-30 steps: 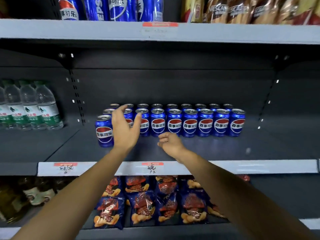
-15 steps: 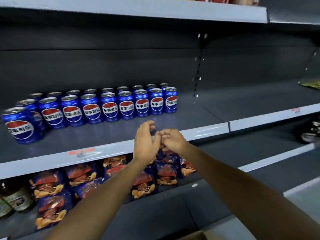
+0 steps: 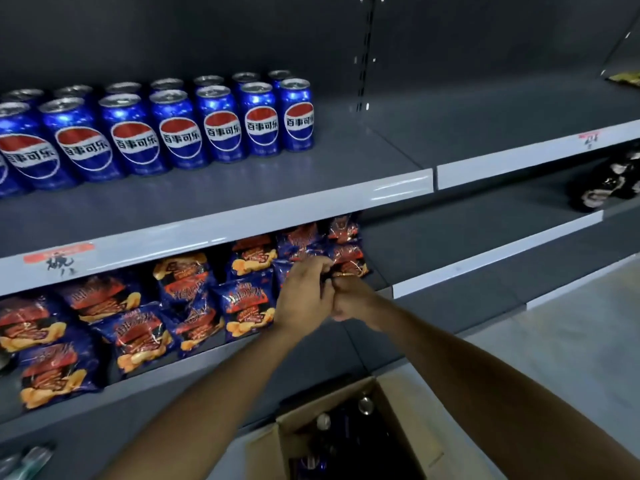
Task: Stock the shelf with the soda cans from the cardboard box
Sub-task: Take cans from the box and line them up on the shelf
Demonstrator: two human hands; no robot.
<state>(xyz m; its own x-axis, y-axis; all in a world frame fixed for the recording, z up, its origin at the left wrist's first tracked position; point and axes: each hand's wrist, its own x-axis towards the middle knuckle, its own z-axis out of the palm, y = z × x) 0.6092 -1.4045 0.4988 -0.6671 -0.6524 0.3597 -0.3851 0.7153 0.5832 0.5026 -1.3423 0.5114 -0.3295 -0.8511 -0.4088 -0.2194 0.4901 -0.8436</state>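
Both hands are together in front of the lower shelf: the left hand (image 3: pixel 304 296) curls over the knuckles of the right hand (image 3: pixel 349 299), and neither holds a can. Below them stands the open brown cardboard box (image 3: pixel 391 407), where a few silver can tops (image 3: pixel 364 404) show in the dark; I cannot count them. The sensible next step is to part the hands, reach down and lift each can by its side. Up and left of the hands, on the grey metal shelf (image 3: pixel 311 181), stand the blue soda cans (image 3: pixel 221 124): seven visible in the front row, about seven behind, with more cut off.
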